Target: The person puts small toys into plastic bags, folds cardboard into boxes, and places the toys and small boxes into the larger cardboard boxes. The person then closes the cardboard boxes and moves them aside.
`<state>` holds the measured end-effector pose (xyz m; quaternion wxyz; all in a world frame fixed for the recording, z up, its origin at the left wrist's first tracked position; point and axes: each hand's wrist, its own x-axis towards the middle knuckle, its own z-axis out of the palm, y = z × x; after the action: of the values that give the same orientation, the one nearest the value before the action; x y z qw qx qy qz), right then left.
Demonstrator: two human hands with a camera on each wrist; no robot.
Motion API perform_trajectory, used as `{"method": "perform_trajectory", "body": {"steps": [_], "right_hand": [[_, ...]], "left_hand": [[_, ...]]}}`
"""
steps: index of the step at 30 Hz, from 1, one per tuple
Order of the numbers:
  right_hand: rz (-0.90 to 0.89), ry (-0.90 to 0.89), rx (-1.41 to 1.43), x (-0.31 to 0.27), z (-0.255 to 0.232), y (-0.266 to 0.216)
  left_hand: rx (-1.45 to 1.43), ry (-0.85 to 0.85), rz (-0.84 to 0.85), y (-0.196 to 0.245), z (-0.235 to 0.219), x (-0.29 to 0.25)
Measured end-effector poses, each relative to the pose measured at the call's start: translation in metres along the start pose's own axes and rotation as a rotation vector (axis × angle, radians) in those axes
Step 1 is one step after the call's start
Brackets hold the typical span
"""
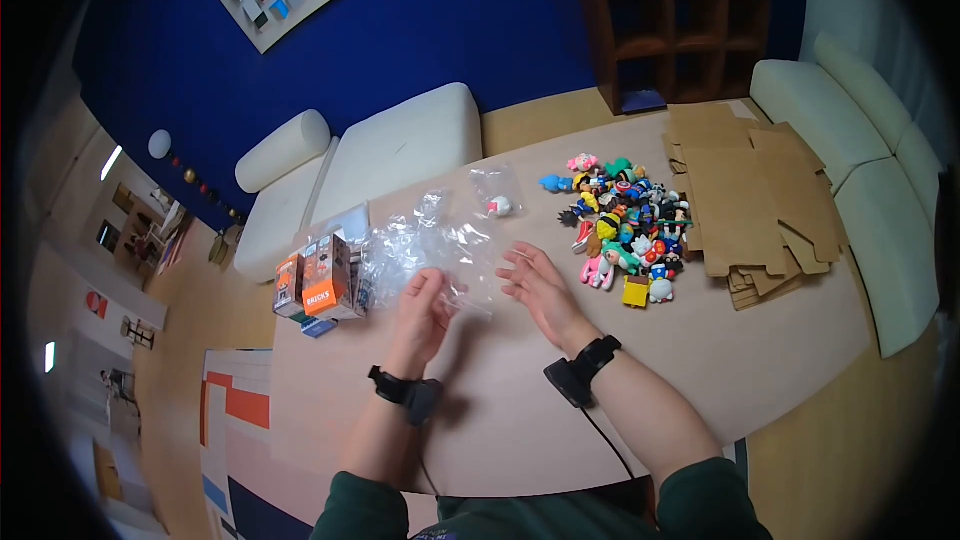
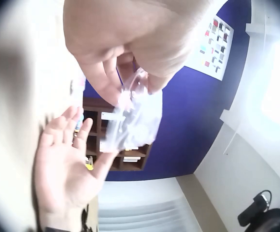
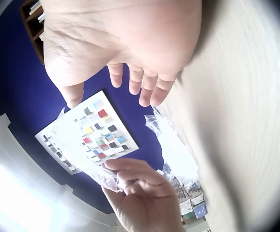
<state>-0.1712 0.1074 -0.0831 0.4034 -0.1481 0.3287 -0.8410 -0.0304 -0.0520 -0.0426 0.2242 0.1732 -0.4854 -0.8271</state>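
My left hand (image 1: 422, 312) pinches a clear plastic bag (image 2: 139, 116) between thumb and fingers, above the table. The thin bag looks crumpled at the grip and spreads to the right of the fingers. Just right of it, my right hand (image 1: 545, 298) is held up with palm turned inward and fingers loosely extended, nothing in its grasp. Behind the left hand lies a pile of crumpled clear bags (image 1: 397, 250). Farther back, another clear bag (image 1: 490, 180) lies with a small white and red figure (image 1: 499, 206) in it.
Many colourful toy figures (image 1: 625, 225) are heaped right of centre on the table (image 1: 560, 415). Flattened cardboard (image 1: 745, 190) is stacked at the far right. Small boxes (image 1: 325, 275), orange and grey, stand at the left. A white sofa (image 1: 410, 145) is behind the table.
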Motion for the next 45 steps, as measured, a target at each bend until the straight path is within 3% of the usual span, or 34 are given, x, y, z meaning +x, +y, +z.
{"method": "perform_trajectory", "body": {"steps": [3,6,8,12,15,18,20,22,24,26,27,30,36,38,41,45], "right_hand": [[0.020,0.038,0.005,0.000,-0.003,-0.002],[0.081,-0.035,0.072,0.003,-0.015,-0.003],[0.082,0.061,0.112,0.005,-0.015,-0.002],[0.062,0.084,0.049,0.009,-0.013,0.003],[-0.072,0.101,0.007,0.013,-0.016,0.012],[-0.065,0.205,-0.154,0.012,-0.011,0.009],[-0.081,0.164,0.029,0.011,-0.015,0.010],[0.014,0.093,0.050,0.009,-0.017,0.002],[0.104,0.023,0.076,0.005,-0.013,-0.004],[0.257,-0.117,-0.266,-0.001,-0.004,-0.005],[0.265,-0.116,-0.273,0.000,-0.003,-0.003],[0.240,-0.041,-0.250,0.003,-0.003,0.004],[-0.010,0.114,-0.183,0.004,-0.003,0.013],[-0.017,0.114,-0.136,0.003,-0.006,0.015],[0.045,0.085,-0.019,-0.002,-0.006,0.003],[0.109,0.014,-0.009,-0.006,0.000,-0.001]], "left_hand": [[-0.072,0.058,-0.056,-0.033,-0.001,-0.001],[-0.046,0.097,-0.085,-0.052,-0.010,0.003],[-0.022,0.058,-0.026,-0.053,-0.010,0.003],[0.010,0.034,-0.044,-0.056,-0.018,0.001],[0.038,0.072,0.000,-0.054,-0.024,-0.002],[0.015,0.066,0.066,-0.062,-0.036,0.000],[-0.013,0.016,0.052,-0.044,-0.023,-0.005],[-0.267,-0.243,-0.226,-0.011,-0.003,-0.010],[-0.285,-0.213,-0.237,-0.018,-0.006,-0.004],[-0.012,-0.225,-0.309,-0.025,-0.012,0.001],[0.191,-0.246,-0.316,-0.025,-0.015,0.003],[0.226,-0.199,-0.228,-0.041,-0.025,0.005],[0.126,-0.145,-0.133,-0.050,-0.024,0.004],[0.073,-0.152,-0.134,-0.047,-0.024,0.006],[-0.076,0.013,-0.156,-0.042,-0.026,0.007],[-0.341,0.167,0.014,-0.045,-0.032,0.015]]}}
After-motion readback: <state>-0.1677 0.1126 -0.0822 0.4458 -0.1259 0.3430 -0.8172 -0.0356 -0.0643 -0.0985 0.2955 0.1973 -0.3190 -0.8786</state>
